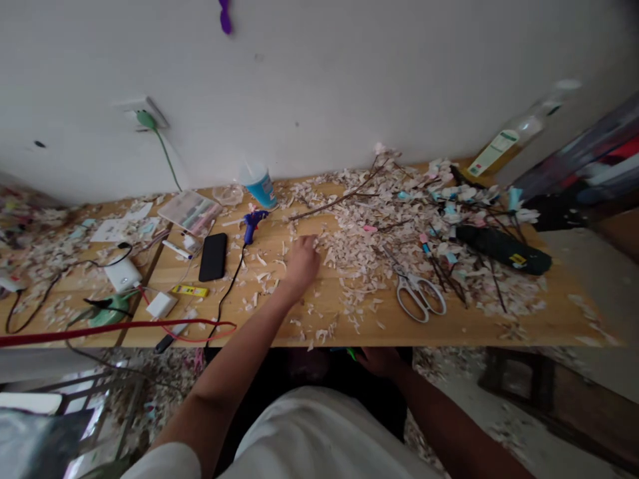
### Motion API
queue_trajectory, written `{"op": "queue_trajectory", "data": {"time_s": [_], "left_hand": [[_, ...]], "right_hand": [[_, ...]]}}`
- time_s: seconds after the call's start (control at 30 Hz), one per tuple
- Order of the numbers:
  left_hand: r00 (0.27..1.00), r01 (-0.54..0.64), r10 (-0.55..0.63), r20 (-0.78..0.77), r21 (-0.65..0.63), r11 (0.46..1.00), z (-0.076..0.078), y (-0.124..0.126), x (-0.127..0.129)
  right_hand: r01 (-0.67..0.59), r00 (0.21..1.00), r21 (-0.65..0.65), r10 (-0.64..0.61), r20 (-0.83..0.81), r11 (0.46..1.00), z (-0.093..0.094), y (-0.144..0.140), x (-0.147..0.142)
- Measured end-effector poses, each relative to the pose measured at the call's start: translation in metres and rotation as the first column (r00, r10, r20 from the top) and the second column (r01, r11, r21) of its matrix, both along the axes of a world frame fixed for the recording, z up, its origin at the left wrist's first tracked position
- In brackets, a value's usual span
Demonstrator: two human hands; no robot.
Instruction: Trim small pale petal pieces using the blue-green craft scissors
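Observation:
My left hand (303,263) rests low over the wooden table, fingers curled together at the left edge of a heap of pale shavings (349,246). Whatever those fingers may pinch is hidden. Below the table's front edge, in shade over my lap, my right hand (382,361) is closed around a bright green object (352,353), whose shape is mostly hidden. A thin bare twig (334,205) lies beyond my left hand. To its left is a blue glue gun (253,225) with a black cord, and white-handled scissors (419,296) lie to its right.
A black phone (213,257), a yellow box cutter (190,291) and a compartment box (190,211) lie left. A blue cup (260,187) stands near the wall. Rightward are a dark green wrapped bundle (504,249) and a tilted bottle (514,140). A red cable (120,327) crosses the front left.

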State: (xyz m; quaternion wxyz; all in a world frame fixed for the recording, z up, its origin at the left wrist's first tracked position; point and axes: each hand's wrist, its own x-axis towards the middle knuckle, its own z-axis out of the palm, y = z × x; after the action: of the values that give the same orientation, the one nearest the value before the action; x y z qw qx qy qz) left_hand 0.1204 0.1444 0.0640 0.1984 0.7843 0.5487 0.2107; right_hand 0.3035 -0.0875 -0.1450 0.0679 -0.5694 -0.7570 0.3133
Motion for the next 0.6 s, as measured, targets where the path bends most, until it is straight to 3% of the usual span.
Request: {"op": "queue_trajectory", "data": {"time_s": [0.1, 0.2, 0.37, 0.5, 0.6], "left_hand": [[0.994, -0.075, 0.073, -0.076, -0.030, 0.997, -0.039, 0.032, -0.019], [0.996, -0.068, 0.066, -0.068, -0.030, 0.997, -0.057, 0.043, -0.019], [0.999, 0.029, -0.027, 0.042, -0.055, 0.998, -0.065, 0.063, -0.006], [0.993, -0.025, 0.030, 0.116, -0.045, 0.999, -0.064, 0.084, -0.011], [0.992, -0.029, 0.038, 0.116, -0.083, 0.996, -0.064, 0.084, -0.013]], "right_hand": [[-0.017, 1.000, -0.002, 0.017, 0.018, 1.000, -0.005, 0.001, 0.000], [-0.022, 0.999, 0.003, 0.022, 0.033, 1.000, -0.006, 0.001, 0.000], [-0.036, 0.999, 0.024, 0.035, 0.038, 0.999, -0.002, -0.001, -0.001], [-0.012, 1.000, 0.042, 0.011, 0.026, 0.999, 0.001, -0.001, 0.000], [0.004, 1.000, 0.054, -0.004, -0.002, 0.999, 0.001, 0.000, 0.000]]}}
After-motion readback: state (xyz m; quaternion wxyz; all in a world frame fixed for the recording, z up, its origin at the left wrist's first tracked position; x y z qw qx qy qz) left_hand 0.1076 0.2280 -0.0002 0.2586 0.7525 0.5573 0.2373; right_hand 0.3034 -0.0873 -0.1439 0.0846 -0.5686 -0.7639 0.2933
